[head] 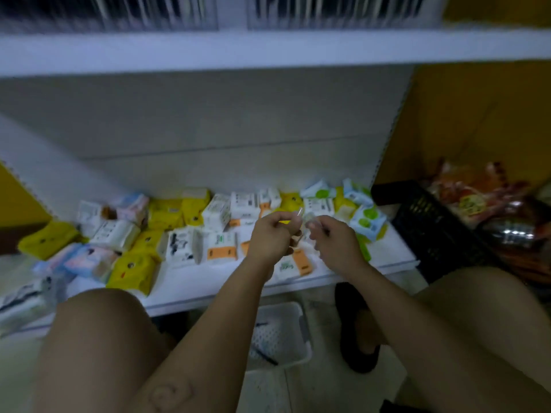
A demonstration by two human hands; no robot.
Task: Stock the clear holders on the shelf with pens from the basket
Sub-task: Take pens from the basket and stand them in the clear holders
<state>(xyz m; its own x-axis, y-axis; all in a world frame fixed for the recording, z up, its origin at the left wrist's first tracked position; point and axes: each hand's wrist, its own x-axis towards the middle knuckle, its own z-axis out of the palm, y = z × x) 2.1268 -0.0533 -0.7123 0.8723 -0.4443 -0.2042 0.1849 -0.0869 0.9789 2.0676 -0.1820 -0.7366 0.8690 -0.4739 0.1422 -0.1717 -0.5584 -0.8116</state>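
Note:
My left hand (pixel 272 234) and my right hand (pixel 331 238) are raised close together over the lower shelf, fingers curled. Between them they pinch a small clear wrapper (pixel 307 219); what is inside it is too blurred to tell. A white perforated basket (pixel 283 332) stands on the floor between my knees, with a dark pen (pixel 267 356) lying in it. Clear holders (pixel 179 10) packed with dark pens line the upper shelf at the top, blurred.
The lower white shelf (pixel 208 293) carries several tissue packs in yellow, white, orange and green. A black crate (pixel 432 228) with orange packets stands to the right. My knees fill the lower corners, and a black shoe (pixel 354 329) rests on the floor.

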